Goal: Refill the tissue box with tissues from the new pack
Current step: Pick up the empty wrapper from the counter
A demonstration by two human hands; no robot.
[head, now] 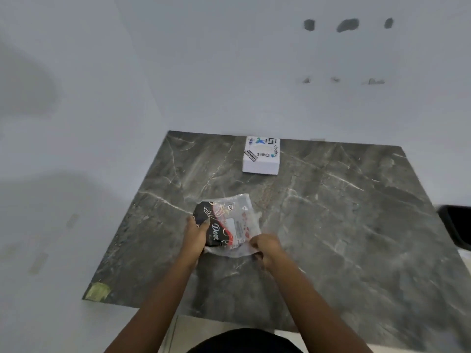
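Observation:
A plastic tissue pack (230,225) with a black, red and clear wrapper lies near the middle of the dark marble table (331,225). My left hand (195,234) grips its left, black end. My right hand (266,247) pinches the clear wrapper at the pack's near right corner. A white square tissue box (261,155) with printed logos on its top stands at the far edge of the table, well beyond the pack and apart from both hands.
The table sits against a pale wall at the back and left. A dark bin (456,228) stands off the right edge. A patch of yellowish tape (98,291) marks the table's near left corner.

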